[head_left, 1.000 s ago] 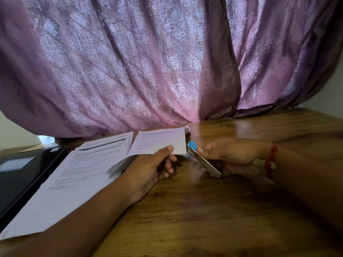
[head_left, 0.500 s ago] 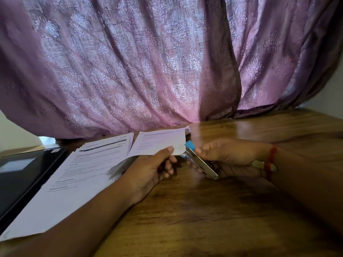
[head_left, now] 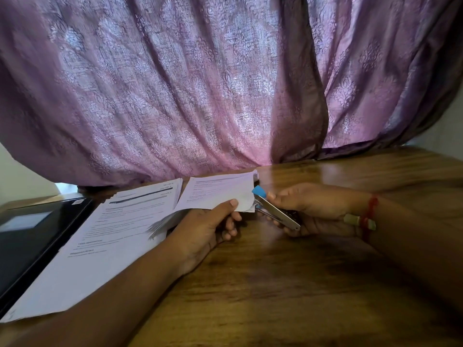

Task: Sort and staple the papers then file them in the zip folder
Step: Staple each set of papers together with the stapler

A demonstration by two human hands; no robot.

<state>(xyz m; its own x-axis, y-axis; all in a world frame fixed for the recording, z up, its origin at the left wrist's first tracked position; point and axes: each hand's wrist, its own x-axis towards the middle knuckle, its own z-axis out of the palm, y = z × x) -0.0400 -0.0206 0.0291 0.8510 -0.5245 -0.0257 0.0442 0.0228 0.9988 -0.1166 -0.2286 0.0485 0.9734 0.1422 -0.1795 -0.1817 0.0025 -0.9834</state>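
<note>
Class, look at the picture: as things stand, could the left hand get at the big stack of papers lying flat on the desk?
Probably not at once. The stack lies beside the left hand with nothing between, but that hand pinches the set of sheets at the stapler, so it must let go first.

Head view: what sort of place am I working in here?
Probably a home desk by a window: a wooden table pushed against a backlit purple patterned curtain, with printed papers spread on it and a dark flat folder or laptop at the left edge.

Folder (head_left: 32,236) far left on surface (head_left: 288,284); paper stack (head_left: 100,246) beside it; held sheets (head_left: 215,194) centre, stapler (head_left: 275,211) at their right corner; curtain (head_left: 200,83) behind.
</note>
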